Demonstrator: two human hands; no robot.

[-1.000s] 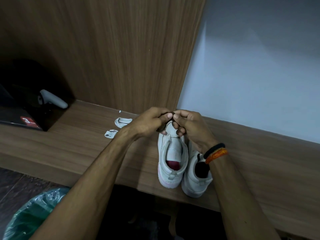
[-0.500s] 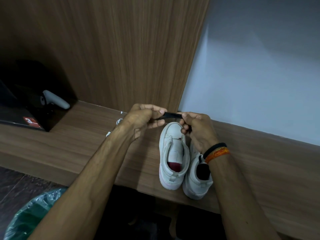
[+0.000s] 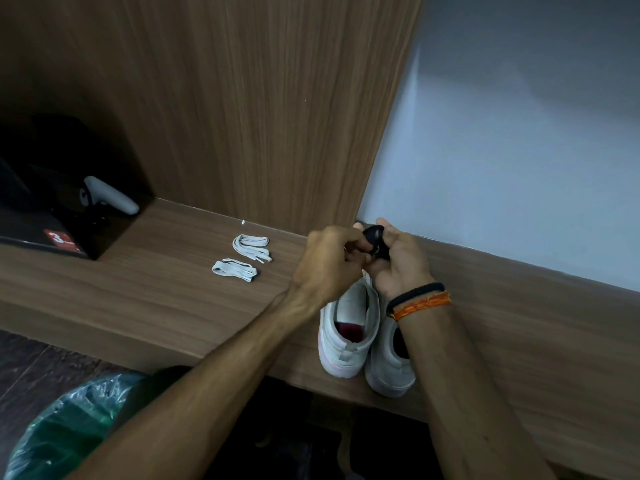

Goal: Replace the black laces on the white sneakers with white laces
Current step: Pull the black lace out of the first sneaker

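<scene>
Black lace: a dark flat shoelace bundled into a small wad (image 3: 375,241), held above the toes of the sneakers, apparently gathered for setting aside.
Left hand (image 3: 330,263): fingers pinch the wad.
Right hand (image 3: 398,261): curled round the wad.
White sneakers (image 3: 349,327): low pair, heels toward the viewer, on the brown wooden shelf (image 3: 173,292).
White laces: two folded flat bundles (image 3: 242,258), within reach to the left, apparently for threading next.

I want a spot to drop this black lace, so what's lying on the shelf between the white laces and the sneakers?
In the head view, only bare wood shelf separates the white laces from the sneakers; the left forearm crosses above it.
</scene>
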